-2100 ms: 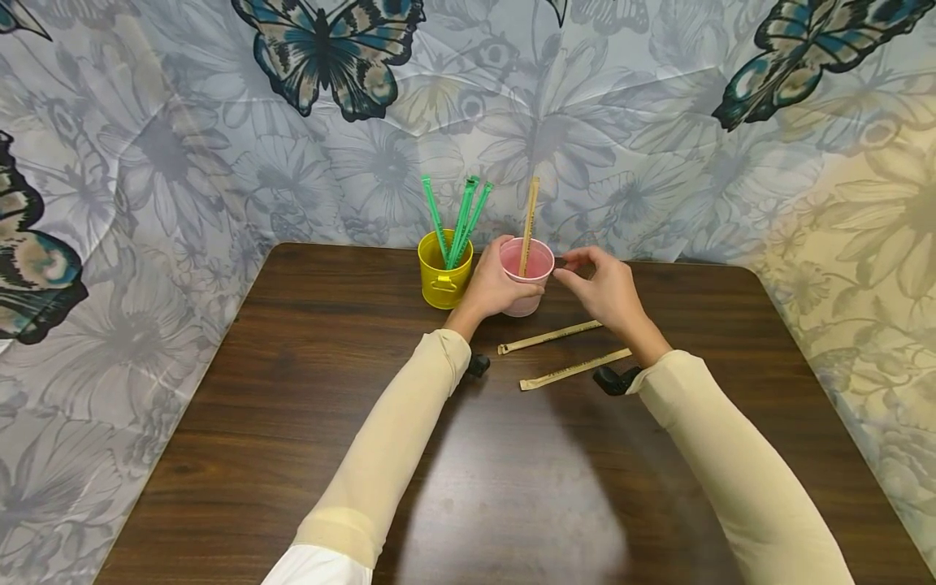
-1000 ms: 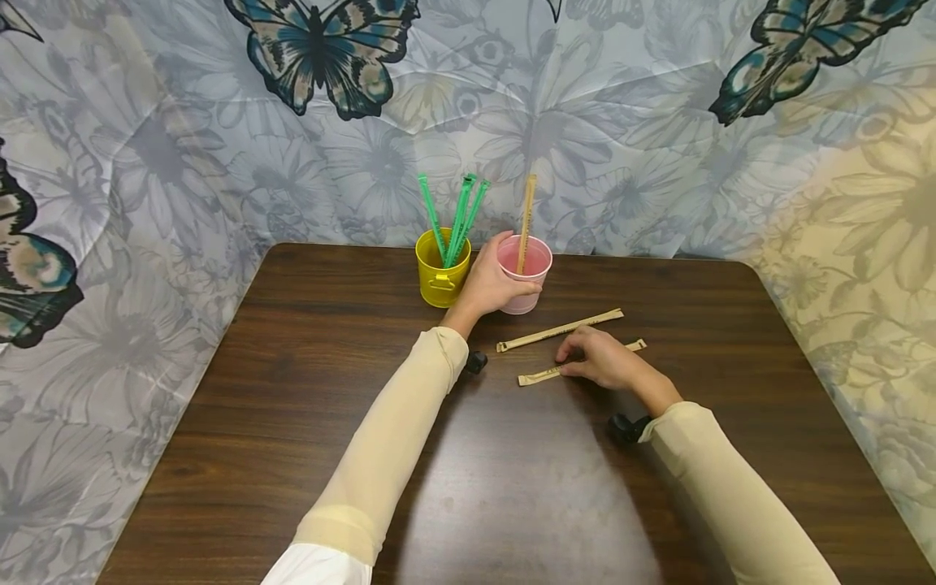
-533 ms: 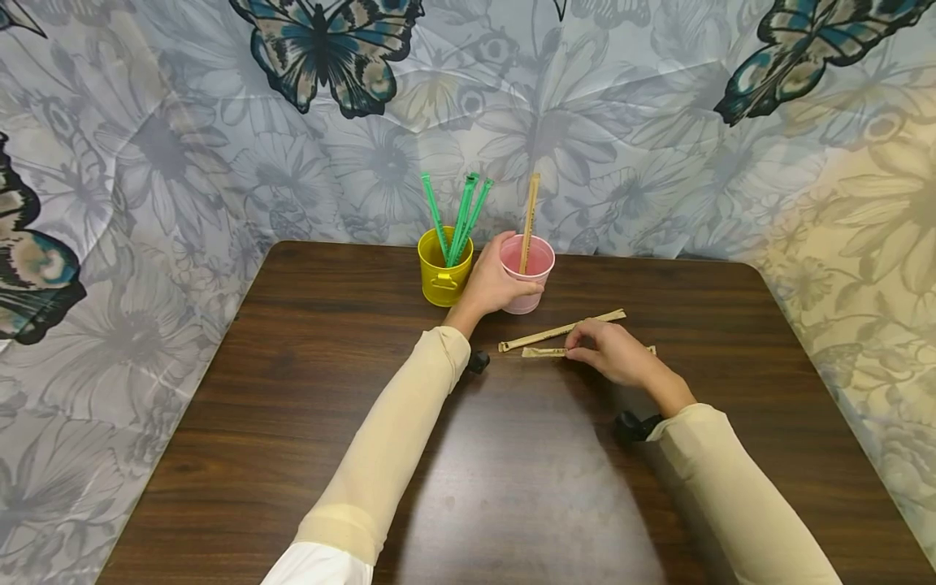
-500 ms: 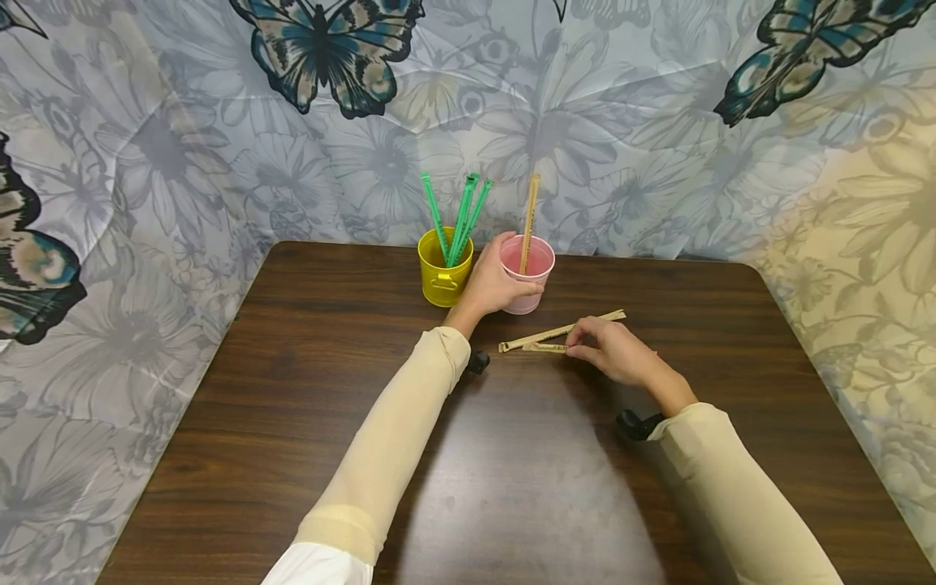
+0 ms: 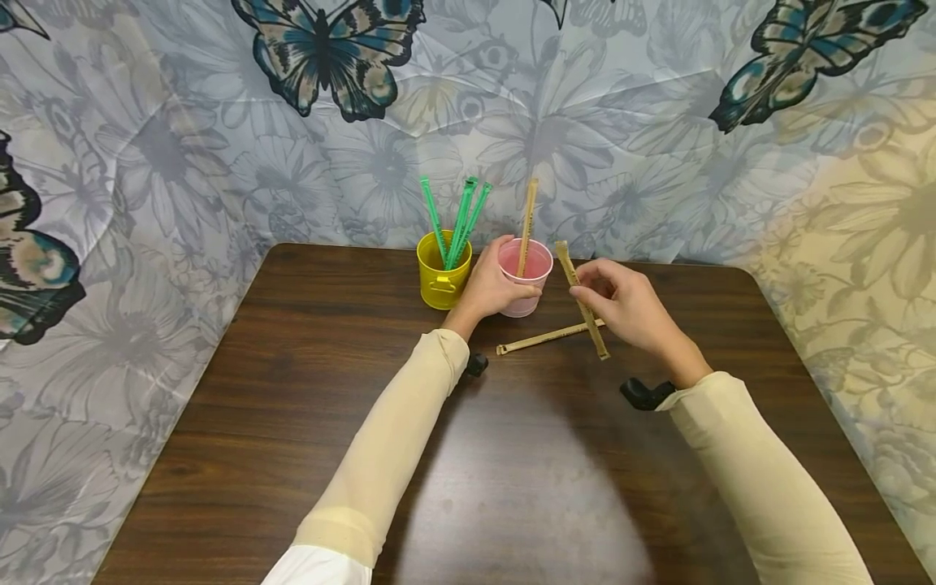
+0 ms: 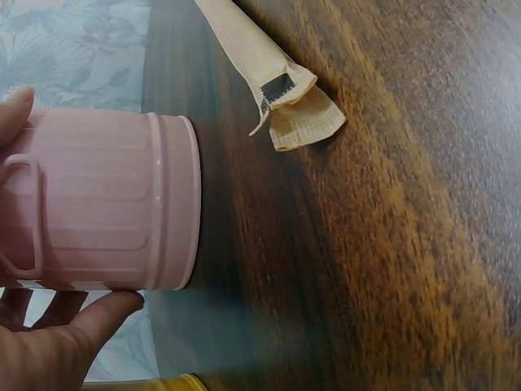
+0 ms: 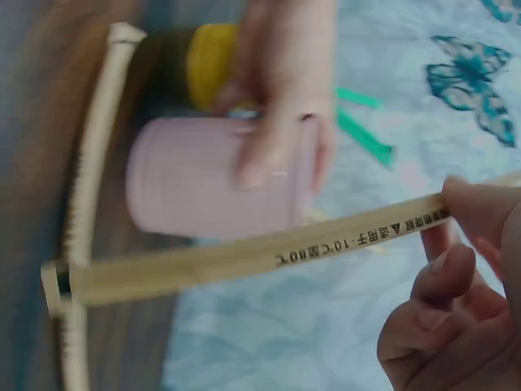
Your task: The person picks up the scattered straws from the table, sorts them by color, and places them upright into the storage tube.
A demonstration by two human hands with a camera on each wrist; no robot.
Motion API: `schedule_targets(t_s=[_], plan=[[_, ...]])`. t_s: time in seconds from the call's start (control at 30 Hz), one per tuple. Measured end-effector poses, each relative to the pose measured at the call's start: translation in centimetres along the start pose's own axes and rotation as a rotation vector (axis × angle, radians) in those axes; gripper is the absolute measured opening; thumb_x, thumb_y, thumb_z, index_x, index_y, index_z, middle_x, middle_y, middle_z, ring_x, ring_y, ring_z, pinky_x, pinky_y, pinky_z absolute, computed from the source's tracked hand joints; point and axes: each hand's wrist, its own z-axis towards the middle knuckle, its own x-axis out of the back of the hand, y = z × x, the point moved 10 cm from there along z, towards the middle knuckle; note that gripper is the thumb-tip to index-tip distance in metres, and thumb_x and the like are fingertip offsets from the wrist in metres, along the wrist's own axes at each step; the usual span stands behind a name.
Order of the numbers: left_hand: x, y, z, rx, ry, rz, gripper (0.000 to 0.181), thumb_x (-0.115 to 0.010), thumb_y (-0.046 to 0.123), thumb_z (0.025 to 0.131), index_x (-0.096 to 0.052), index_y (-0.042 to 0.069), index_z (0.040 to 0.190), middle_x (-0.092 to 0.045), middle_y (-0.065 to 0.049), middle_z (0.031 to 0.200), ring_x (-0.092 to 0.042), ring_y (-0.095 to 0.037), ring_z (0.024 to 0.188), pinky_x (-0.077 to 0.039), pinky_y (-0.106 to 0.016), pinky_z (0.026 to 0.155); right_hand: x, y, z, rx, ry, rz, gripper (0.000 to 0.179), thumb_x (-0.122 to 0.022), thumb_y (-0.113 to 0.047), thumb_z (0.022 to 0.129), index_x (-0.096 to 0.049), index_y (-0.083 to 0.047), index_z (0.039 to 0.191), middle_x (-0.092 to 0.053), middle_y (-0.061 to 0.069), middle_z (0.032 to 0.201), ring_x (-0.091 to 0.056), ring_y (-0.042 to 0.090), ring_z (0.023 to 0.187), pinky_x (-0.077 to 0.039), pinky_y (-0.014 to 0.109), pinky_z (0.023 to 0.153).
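My left hand (image 5: 484, 286) grips a small pink bucket (image 5: 523, 306) near its rim, and the bucket's wire-like handle shows in the left wrist view. One paper-wrapped straw (image 5: 529, 213) stands inside, leaning on the rim. To the right of the bucket, my right hand (image 5: 627, 305) pinches a second beige wrapped straw (image 5: 564, 258) between thumb and fingers, tilted steeply. Black print runs along this held straw (image 7: 203, 265) in the right wrist view. A third wrapped straw (image 5: 539, 339) lies on the table, and the held one crosses over it in the head view.
A yellow bucket (image 5: 442, 296) with several green wrapped straws (image 5: 462, 219) stands just left of my left hand. The dark wooden table (image 5: 292, 390) ends at the back against a butterfly-printed cloth (image 5: 636, 187).
My right hand came down from beside the pink bucket, took the nearer straw from the table, and raised it upright towards the bucket's right side. My left hand stayed on the bucket.
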Motion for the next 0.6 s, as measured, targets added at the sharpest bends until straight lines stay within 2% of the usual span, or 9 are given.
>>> schedule_targets(t_s=[0.13, 0.3, 0.47, 0.6], plan=[[-0.1, 0.1, 0.0, -0.004, -0.006, -0.001, 0.106, -0.095, 0.030, 0.070, -0.032, 0.021, 0.155, -0.047, -0.006, 0.147, -0.052, -0.023, 0.134, -0.047, -0.041, 0.114, 2.3, -1.2, 1.3, -0.019, 0.102, 0.044, 0.015, -0.071, -0.014, 0.096, -0.066, -0.007, 0.108, -0.064, -0.004, 0.089, -0.050, 0.004, 0.058, -0.039, 0.020, 0.053], [-0.1, 0.2, 0.0, -0.009, -0.008, 0.007, 0.106, -0.095, 0.031, 0.070, -0.032, 0.020, 0.155, -0.047, -0.006, 0.147, -0.052, -0.023, 0.134, -0.047, -0.041, 0.114, 4.6, -2.3, 3.1, -0.051, 0.201, 0.178, 0.019, -0.069, -0.013, 0.097, -0.061, -0.003, 0.111, -0.058, -0.013, 0.097, -0.052, -0.001, 0.054, -0.037, 0.018, 0.049], [0.0, 0.1, 0.0, -0.014, -0.007, 0.002, 0.107, -0.095, 0.032, 0.069, -0.032, 0.021, 0.155, -0.047, -0.005, 0.146, -0.053, -0.022, 0.133, -0.047, -0.040, 0.114, 5.1, -2.2, 5.0, -0.106, 0.260, 0.326, 0.014, -0.067, -0.017, 0.099, -0.058, -0.012, 0.108, -0.058, -0.012, 0.099, -0.045, 0.000, 0.046, -0.033, 0.020, 0.044], [0.1, 0.0, 0.0, -0.015, -0.010, -0.010, 0.107, -0.095, 0.033, 0.069, -0.032, 0.022, 0.154, -0.048, -0.005, 0.145, -0.054, -0.022, 0.131, -0.048, -0.039, 0.113, 4.6, -1.4, 6.8, -0.146, 0.277, 0.377, 0.012, -0.067, -0.021, 0.099, -0.058, -0.018, 0.107, -0.059, -0.010, 0.099, -0.042, 0.002, 0.045, -0.033, 0.019, 0.044]])
